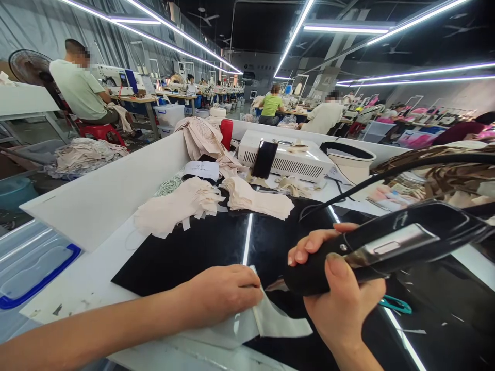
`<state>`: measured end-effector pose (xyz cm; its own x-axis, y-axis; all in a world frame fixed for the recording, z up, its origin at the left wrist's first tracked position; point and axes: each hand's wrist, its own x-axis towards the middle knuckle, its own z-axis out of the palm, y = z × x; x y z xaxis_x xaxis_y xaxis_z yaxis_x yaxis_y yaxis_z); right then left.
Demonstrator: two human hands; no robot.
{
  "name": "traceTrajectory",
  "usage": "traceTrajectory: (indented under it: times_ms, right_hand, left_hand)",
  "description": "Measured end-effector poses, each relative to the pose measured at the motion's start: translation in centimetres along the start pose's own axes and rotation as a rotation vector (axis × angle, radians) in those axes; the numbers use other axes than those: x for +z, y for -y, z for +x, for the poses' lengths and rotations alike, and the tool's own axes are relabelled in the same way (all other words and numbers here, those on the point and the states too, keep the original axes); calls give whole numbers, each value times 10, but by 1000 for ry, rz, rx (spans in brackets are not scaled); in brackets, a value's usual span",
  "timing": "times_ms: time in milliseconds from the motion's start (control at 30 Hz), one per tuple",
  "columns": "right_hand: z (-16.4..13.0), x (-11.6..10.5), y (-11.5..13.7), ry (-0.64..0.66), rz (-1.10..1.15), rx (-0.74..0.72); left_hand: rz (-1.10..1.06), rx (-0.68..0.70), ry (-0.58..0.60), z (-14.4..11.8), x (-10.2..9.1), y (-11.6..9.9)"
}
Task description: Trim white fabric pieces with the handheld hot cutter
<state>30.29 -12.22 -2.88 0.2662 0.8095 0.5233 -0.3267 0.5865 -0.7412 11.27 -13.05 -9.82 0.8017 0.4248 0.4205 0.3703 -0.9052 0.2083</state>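
Left hand (pixel 222 292) flat, pinning fabric piece (pixel 278 322) on black mat (pixel 185 252). Right hand (pixel 340 288) clenched round iron (pixel 386 245) just above fabric. Looks thin, floppy, light; best pinned flat near edge.

Glossy black plastic tool (pixel 386 247); matt pale cloth piece (pixel 278 319).

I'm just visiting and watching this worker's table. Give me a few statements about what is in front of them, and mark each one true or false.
1. The right hand grips a black handheld tool. True.
2. The left hand is raised in the air. False: it presses flat on a pale fabric piece.
3. A phone leans against the white machine. True.
4. The tool's cord is white. False: it is black.
5. Beige fabric pieces lie piled on the black mat. True.
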Motion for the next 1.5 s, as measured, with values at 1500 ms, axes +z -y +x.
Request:
traceTrajectory:
  times_ms: [1500]
  right_hand:
    - [-18, -35, 35, -45, -115, -16]
  left_hand:
    - [14, -59, 77, 13, 4, -34]
